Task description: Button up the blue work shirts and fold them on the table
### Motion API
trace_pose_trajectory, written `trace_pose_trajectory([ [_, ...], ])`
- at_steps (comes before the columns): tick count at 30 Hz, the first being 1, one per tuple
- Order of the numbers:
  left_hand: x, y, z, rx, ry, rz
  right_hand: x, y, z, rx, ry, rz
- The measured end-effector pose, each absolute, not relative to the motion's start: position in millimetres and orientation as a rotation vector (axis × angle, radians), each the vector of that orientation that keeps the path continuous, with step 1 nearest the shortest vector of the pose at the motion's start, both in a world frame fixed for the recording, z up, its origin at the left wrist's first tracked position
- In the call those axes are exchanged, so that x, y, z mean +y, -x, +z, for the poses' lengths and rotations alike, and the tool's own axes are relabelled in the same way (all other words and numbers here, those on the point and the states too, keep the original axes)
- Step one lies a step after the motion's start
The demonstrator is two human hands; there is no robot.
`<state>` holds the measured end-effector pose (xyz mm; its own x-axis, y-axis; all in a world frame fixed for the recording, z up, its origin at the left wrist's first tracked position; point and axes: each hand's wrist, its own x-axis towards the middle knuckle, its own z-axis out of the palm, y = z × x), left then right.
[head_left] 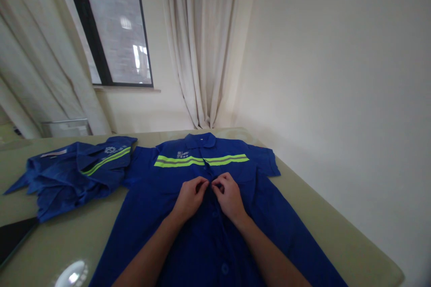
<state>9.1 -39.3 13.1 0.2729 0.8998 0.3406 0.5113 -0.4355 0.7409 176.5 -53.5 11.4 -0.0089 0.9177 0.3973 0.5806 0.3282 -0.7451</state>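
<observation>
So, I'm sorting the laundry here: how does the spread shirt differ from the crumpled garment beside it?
The spread shirt lies opened out; the crumpled garment is bunched in folds. The shirt's band runs across its chest, while the garment's band slants. The left hand and right hand are at the shirt's front; neither touches the garment. Both are blue with yellow-green bands.
</observation>
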Motion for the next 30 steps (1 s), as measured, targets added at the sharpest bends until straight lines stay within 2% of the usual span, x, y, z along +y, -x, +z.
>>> trace_pose_trajectory([
  [4,-34.1,-6.9,13.7,1.267,-1.986,1.024,-54.1,-175.3,13.7,-1.727,1.362,0.459],
  [14,-35.7,-8.6,11.1,1.392,-2.158,0.999,-33.9,-181.4,6.5,-1.44,1.404,0.742],
  [24,-56.4,-12.3,20.0,1.504,-2.467,0.896,-39.2,-171.8,5.3,-1.458,1.43,0.681],
  [30,-54.8,-13.0,21.4,1.629,-2.506,0.83,-52.6,-167.5,9.1,-1.54,1.385,0.535],
])
